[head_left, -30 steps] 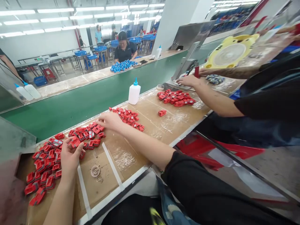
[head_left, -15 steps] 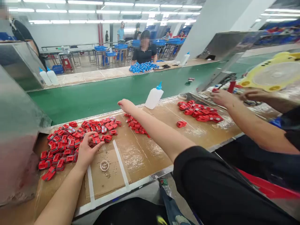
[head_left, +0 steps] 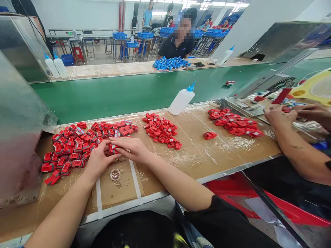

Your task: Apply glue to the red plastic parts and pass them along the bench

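Observation:
My left hand (head_left: 99, 158) grips a red plastic part (head_left: 113, 148) with grey edging between thumb and fingers. Over the same part lies my right hand (head_left: 131, 148), its fingers closed together against the part's top and hiding most of it. Whether a smaller piece is under those fingers cannot be seen. Left of and behind my hands spreads a heap of similar red and grey parts (head_left: 68, 146). A pile of smaller red pieces (head_left: 161, 130) lies to the right of my right hand. Just below my hands sits a small clear round dish (head_left: 115, 174).
A white bottle with a blue tip (head_left: 181, 101) leans at the green conveyor belt's (head_left: 116, 94) edge. Further right are a single red part (head_left: 210, 135) and another red pile (head_left: 235, 123). A co-worker's hands (head_left: 281, 115) work there. A metal housing (head_left: 18, 144) stands at left.
My right hand has come from beside the smaller red pieces, left and down to the part in my left hand. The view has turned right, and a red item moves along the belt.

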Available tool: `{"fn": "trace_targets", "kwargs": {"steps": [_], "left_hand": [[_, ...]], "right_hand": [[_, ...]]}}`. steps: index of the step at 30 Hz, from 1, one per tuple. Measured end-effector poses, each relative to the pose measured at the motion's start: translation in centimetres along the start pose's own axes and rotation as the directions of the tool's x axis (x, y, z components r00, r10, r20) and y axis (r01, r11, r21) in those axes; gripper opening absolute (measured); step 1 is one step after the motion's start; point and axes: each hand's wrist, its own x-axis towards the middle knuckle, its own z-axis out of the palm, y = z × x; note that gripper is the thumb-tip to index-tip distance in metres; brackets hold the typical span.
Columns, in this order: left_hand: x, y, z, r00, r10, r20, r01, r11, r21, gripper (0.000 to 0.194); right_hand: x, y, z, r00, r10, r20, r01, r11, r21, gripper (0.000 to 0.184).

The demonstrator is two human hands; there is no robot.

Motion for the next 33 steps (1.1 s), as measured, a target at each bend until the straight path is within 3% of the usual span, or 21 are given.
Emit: {"fn": "trace_targets", "kwargs": {"steps": [7, 10, 15, 20, 27, 30, 33], "left_hand": [[0.3, -0.5, -0.1, 1.000, 0.006, 0.014, -0.007, 0.994, 0.107, 0.053], [0.2, -0.5, 0.0, 1.000, 0.008, 0.030, -0.008, 1.000, 0.015, 0.048], [0.3, -0.1, 0.0, 0.999, -0.042, 0.003, 0.042, 0.993, -0.107, 0.058], [0.6, 0.6, -0.5, 0.996, -0.053, 0.075, 0.076, 0.937, -0.342, 0.063], [0.8, 1.2, 0.0, 0.994, -0.095, 0.062, 0.112, 0.918, -0.380, 0.069], [0.7, 1.3, 0.8, 0.998, -0.057, 0.017, 0.060, 0.940, -0.335, 0.058], [0.6, 1.5, 1.4, 0.997, 0.016, -0.071, -0.037, 0.954, -0.299, 0.048]], "right_hand": [[-0.4, 0.7, 0.2, 0.990, -0.142, -0.005, 0.142, 0.990, 0.018, 0.037], [-0.6, 0.8, 0.4, 0.990, -0.139, 0.007, 0.139, 0.989, 0.056, 0.041], [-0.8, 1.3, 0.7, 0.989, -0.133, 0.061, 0.134, 0.991, -0.016, 0.049], [-0.5, 1.2, 0.2, 0.976, -0.188, 0.113, 0.192, 0.981, -0.028, 0.057], [0.0, -0.1, -0.1, 0.998, 0.021, 0.057, -0.037, 0.953, 0.299, 0.084], [0.0, 0.4, 0.1, 0.994, 0.041, 0.103, -0.067, 0.961, 0.269, 0.068], [0.5, 0.8, 0.1, 0.995, 0.004, 0.103, -0.022, 0.986, 0.167, 0.054]]}}
